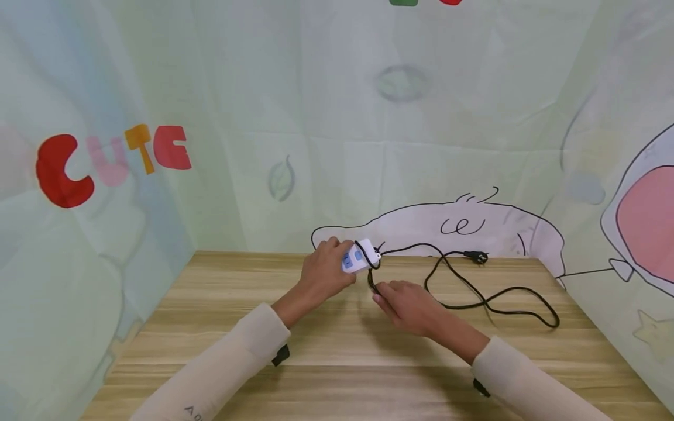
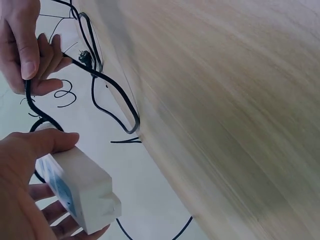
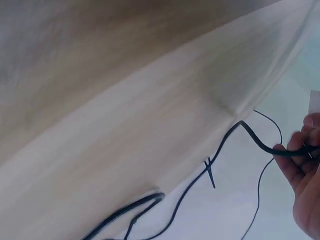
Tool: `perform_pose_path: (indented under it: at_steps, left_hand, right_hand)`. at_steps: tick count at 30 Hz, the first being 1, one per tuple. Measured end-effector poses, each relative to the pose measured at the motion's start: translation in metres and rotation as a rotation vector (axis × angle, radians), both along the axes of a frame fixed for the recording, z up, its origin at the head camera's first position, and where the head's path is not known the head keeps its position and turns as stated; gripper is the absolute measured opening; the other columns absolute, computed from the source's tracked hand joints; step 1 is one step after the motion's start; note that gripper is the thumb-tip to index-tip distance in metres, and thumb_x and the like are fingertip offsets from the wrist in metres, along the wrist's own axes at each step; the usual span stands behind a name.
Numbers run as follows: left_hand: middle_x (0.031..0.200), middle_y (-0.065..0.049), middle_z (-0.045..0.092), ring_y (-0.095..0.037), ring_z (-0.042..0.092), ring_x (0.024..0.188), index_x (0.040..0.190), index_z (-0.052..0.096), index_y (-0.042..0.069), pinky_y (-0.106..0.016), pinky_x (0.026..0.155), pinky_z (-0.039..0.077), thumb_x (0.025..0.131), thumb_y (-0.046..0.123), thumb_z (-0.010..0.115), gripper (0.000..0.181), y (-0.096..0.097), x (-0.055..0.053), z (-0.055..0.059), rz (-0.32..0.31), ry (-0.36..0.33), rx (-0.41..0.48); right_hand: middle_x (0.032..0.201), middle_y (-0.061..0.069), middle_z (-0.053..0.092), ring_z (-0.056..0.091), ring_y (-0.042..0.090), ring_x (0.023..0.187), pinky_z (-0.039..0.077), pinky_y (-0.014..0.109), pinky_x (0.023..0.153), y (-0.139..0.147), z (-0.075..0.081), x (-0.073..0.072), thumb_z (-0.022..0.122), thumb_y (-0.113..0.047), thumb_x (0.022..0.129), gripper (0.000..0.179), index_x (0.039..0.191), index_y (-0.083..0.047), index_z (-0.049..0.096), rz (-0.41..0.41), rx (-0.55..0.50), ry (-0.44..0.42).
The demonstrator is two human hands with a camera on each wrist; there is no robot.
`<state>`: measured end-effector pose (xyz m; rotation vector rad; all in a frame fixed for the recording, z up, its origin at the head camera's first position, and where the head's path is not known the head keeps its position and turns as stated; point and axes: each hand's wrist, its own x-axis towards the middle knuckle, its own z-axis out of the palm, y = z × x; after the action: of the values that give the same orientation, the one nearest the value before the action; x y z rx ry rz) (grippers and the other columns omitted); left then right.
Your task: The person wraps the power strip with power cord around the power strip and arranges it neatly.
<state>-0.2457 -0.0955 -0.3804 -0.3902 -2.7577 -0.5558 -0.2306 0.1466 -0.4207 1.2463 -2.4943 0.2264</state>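
Note:
My left hand point(image 1: 327, 270) grips a white power strip point(image 1: 360, 256) with blue socket faces, held over the back part of the table. In the left wrist view its thumb lies along one side of the strip point(image 2: 82, 182), the fingers curled beneath. A turn of black cord point(image 1: 442, 261) goes round the strip's end. Just to the right and nearer me, my right hand point(image 1: 408, 307) pinches the cord a short way from the strip. The right wrist view shows the cord point(image 3: 260, 145) running out from those fingers. The plug point(image 1: 476, 256) lies by the back wall.
Loose loops of cord spread over the right back of the wooden table point(image 1: 337, 386). A printed cloth backdrop point(image 1: 337, 164) with cartoon drawings rises behind the table and along both sides.

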Motion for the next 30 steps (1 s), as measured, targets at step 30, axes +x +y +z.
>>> perform_pose_path:
  at_steps: [30]
  left_hand:
    - [0.119, -0.005, 0.072, -0.021, 0.061, 0.106, 0.137, 0.080, 0.014, -0.039, 0.093, 0.051, 0.076, 0.003, 0.095, 0.063, -0.008, 0.005, -0.005, -0.482, -0.119, -0.139]
  right_hand:
    - [0.104, 0.001, 0.066, 0.069, 0.014, 0.095, 0.060, 0.030, 0.081, 0.005, 0.018, -0.014, 0.089, -0.027, 0.091, 0.035, 0.112, -0.010, 0.067, 0.146, -0.255, 0.029]
